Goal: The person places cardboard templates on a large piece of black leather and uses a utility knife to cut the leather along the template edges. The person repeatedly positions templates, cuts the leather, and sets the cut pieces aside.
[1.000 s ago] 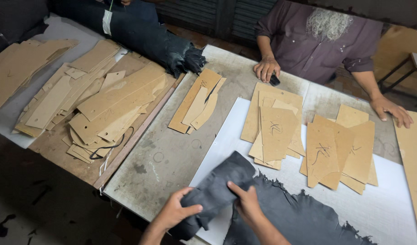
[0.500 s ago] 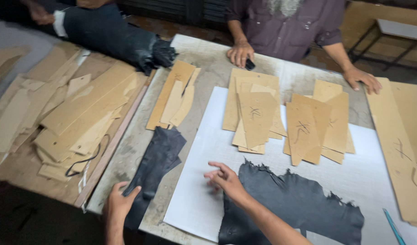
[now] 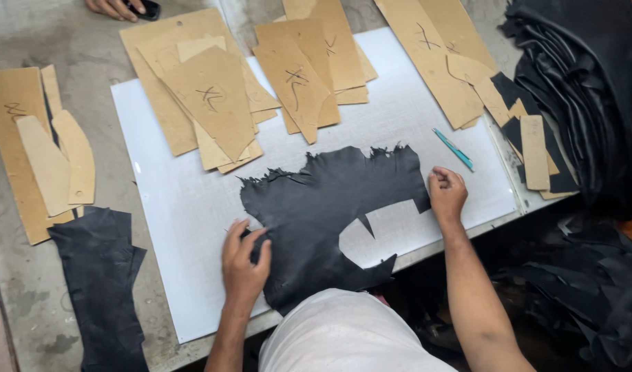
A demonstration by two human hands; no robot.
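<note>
Black leather piece spread on white cutting board, left hand flat, grip wide, right hand grip pinching its edge

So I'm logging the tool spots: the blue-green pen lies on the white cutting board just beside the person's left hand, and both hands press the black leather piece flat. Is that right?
Not quite: the head view shows the blue-green pen on the white cutting board beside the right hand, not the left hand. The rest holds: both hands rest on the black leather piece.
</note>
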